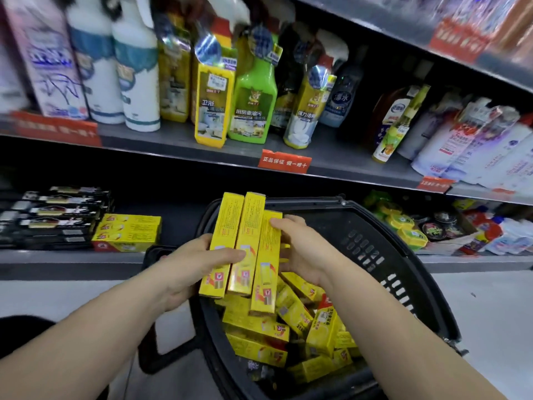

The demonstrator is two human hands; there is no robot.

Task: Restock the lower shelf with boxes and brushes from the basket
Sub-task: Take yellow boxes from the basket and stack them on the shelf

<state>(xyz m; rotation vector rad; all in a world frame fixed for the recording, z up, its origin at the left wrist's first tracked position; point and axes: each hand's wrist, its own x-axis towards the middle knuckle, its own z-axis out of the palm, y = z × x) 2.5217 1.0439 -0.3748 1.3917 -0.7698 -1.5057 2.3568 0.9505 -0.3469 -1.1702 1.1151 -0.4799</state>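
Note:
Three long yellow boxes (245,243) are held side by side above the black basket (383,255). My left hand (187,267) grips them from the left, thumb across their fronts. From the right, my right hand (302,252) holds the rightmost box, fingers over its top edge. Several more yellow boxes (268,327) lie piled inside the basket. On the lower shelf (72,256), a small stack of the same yellow boxes (127,232) sits left of the basket. No brushes can be made out.
Black flat boxes (54,215) are stacked at the shelf's far left. Yellow-green round packs (403,226) and bottles fill the lower shelf on the right. Cleaning bottles (251,93) line the shelf above, with red tags on its edge. A dark gap lies behind the basket.

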